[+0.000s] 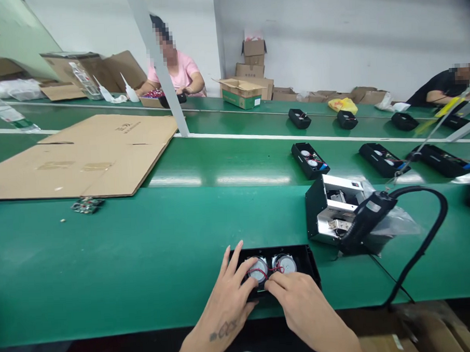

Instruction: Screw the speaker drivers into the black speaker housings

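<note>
Black speaker housing lies at the near edge of the green tabletop, open side up, two round silver drivers showing inside with thin red wires looped across them. Left hand rests on the housing's left end, fingers spread, fingertips touching the left driver. Right hand sits at the housing's front edge, fingers drawn together at the wires between the drivers; whether it actually pinches a wire cannot be told. Just right of and behind the housing stands a metal-cased soldering station with a black iron handle and thick cable. Further behind the housing, more open housings sit on the belt, and flat cardboard lies well to its left. Risk, as I judge it: a tug on the fine wires could snap a joint; the housing sits near the table edge and could slide off. Faint print on the cardboard, unreadable; a forearm tattoo, illegible.
</note>
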`<state>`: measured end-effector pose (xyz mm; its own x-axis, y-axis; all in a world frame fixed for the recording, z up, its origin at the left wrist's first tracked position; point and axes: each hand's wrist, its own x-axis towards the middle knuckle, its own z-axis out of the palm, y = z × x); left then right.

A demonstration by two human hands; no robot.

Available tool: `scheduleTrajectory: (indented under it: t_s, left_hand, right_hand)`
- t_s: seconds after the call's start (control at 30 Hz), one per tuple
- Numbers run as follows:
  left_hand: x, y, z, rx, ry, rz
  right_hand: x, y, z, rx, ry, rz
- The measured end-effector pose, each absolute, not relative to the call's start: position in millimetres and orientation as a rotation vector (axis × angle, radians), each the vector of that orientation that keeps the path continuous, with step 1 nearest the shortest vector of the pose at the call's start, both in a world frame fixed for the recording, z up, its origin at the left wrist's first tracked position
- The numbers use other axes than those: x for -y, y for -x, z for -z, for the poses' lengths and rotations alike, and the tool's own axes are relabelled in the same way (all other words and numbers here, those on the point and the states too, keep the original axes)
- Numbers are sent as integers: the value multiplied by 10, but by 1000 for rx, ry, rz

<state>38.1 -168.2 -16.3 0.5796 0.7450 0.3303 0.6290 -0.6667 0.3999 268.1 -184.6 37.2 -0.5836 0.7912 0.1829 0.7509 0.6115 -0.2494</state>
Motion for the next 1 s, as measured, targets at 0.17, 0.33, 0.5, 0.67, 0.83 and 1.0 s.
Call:
scheduleTrajectory:
  t_s: [0.17, 0.33, 0.5, 0.67, 0.83, 1.0]
  left_hand:
    - [1640, -400, 197, -1090, -2571, -812]
    - [1615, -379, 164, -1077, -2593, -728]
    - [1575, -369, 103, -1034, -2608, -691]
    - [1534, -356, 30, -995, -2639, -625]
    - [1589, -342, 35, -953, -2680, -706]
    - [1640, -353, 54, -976, -2679, -748]
  right_hand:
    - [2057, -2517, -235, 2457, 1327, -139]
    - [2298, -2319, 105, 2216, 1378, 129]
    - [2223, -2365, 43, 2160, 1352, -15]
    - [2045, -2356, -37, 2216, 1320, 6]
    - [2096, -2349, 106, 2065, 1171, 153]
    - [2141, -2389, 164, 2022, 1166, 110]
